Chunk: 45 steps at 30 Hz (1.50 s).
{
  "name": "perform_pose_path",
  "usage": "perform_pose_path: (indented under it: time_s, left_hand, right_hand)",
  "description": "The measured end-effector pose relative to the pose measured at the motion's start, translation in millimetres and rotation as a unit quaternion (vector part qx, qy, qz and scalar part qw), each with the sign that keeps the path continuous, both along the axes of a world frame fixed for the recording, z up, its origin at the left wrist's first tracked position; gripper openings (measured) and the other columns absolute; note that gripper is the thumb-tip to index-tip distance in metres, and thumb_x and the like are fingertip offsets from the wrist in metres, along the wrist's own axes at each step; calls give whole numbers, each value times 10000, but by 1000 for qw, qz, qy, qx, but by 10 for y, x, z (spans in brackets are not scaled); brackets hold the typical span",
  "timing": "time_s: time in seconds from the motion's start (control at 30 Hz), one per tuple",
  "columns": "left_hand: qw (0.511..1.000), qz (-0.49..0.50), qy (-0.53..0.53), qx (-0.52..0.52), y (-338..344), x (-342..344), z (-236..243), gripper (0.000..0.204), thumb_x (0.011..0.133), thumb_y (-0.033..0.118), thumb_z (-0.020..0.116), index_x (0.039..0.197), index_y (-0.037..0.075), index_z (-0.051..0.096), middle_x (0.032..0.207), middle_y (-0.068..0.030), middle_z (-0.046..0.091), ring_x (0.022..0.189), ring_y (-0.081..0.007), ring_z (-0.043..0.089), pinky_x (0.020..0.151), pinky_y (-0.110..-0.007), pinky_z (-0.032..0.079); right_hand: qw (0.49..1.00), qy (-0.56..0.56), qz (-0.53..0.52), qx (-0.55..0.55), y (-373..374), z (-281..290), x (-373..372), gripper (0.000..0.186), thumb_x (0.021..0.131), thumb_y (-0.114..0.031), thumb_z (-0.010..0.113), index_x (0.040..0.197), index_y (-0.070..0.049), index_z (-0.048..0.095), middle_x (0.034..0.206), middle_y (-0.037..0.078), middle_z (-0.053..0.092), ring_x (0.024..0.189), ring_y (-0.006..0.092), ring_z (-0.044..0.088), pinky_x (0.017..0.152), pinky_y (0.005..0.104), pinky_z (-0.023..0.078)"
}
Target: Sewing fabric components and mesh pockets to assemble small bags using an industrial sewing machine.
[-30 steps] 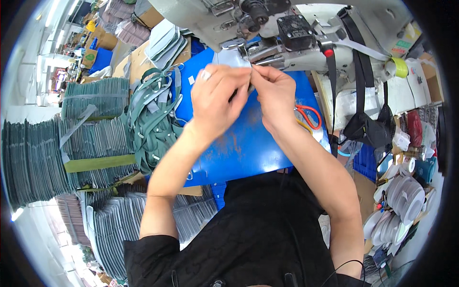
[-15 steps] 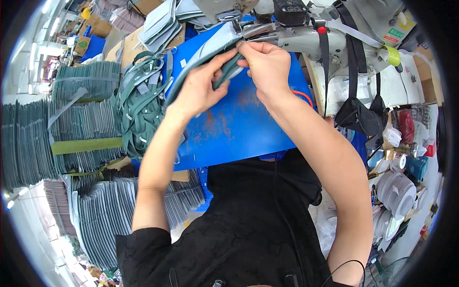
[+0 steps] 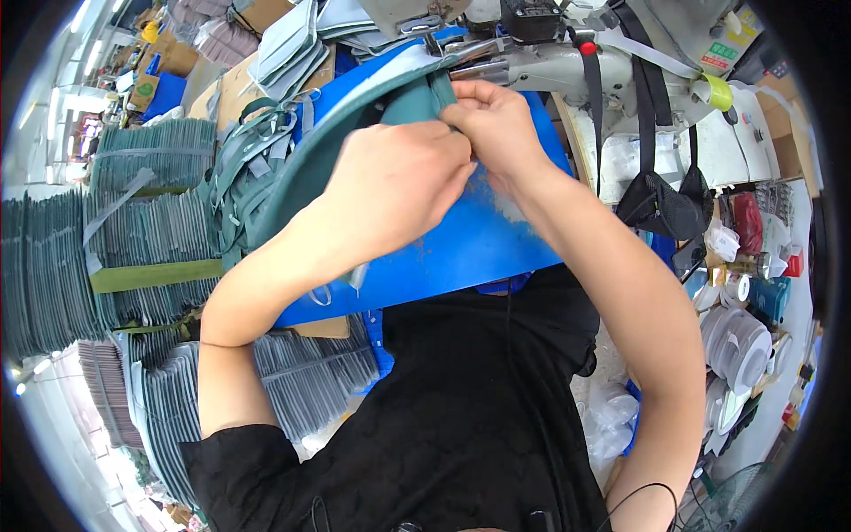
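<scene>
A teal fabric piece with a pale grey face [image 3: 328, 142] arches from under the sewing machine [image 3: 541, 71] down across the blue work surface [image 3: 417, 266]. My left hand [image 3: 399, 173] is closed at the piece's inner side, its fingertips curled out of sight beside my right hand's; it looks to grip the fabric. My right hand [image 3: 496, 133] pinches the teal fabric just below the machine's presser area, thumb and fingers bent together. A tangle of teal straps [image 3: 244, 177] lies left of the fabric, partly hidden behind it.
Stacks of teal panels [image 3: 151, 230] and grey panels [image 3: 213, 408] fill the left. Pale pieces [image 3: 288, 53] lie at the back. Black straps and mesh [image 3: 665, 204] hang on the right, beside white rolls [image 3: 736, 350] and assorted packages.
The fabric piece has come out from the machine and opened into a wide teal arch. My left hand has moved down, then rightward toward my right hand, which has shifted slightly lower.
</scene>
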State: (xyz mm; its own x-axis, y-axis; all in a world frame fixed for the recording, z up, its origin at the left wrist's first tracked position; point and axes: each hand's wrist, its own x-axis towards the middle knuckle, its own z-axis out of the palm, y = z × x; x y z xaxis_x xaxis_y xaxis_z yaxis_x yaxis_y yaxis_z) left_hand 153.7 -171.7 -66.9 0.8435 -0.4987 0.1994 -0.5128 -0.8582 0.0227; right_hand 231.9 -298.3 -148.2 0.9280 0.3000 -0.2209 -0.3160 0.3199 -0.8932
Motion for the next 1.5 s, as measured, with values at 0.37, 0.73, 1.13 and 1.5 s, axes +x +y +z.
perform_pose_path:
  time_s: [0.37, 0.73, 1.13, 1.5]
  left_hand:
    - [972, -40, 55, 224, 881, 460, 485, 790, 840, 24, 665, 1555, 301, 473, 933, -85, 575, 731, -303, 630, 676, -430, 530]
    - [934, -128, -3, 333, 622, 558, 799, 549, 842, 146, 639, 1390, 187, 652, 942, -103, 604, 650, -235, 687, 595, -373, 553]
    - [962, 38, -10, 269, 48, 196, 420, 444, 854, 103, 642, 1255, -82, 601, 853, -136, 623, 642, -259, 696, 489, -345, 539]
    - [982, 121, -4, 142, -404, 221, 20, 384, 820, 62, 635, 1142, -145, 601, 845, -173, 658, 663, -299, 701, 530, -361, 553]
  right_hand:
    - [997, 65, 19, 45, -67, 38, -66, 366, 878, 3, 677, 1242, 32, 696, 907, 48, 721, 630, 81, 608, 539, 239, 527]
    - [993, 76, 29, 83, -22, -16, -1, 325, 914, -52, 728, 1233, 9, 708, 842, 10, 699, 601, 64, 602, 543, 219, 526]
    - [989, 47, -9, 138, 42, -202, 15, 238, 952, -99, 746, 1167, 4, 740, 854, 23, 728, 629, 57, 625, 553, 219, 522]
    - [987, 0, -22, 159, -83, -290, -138, 337, 942, -12, 722, 1275, 31, 691, 973, 17, 722, 796, 68, 635, 710, 205, 510]
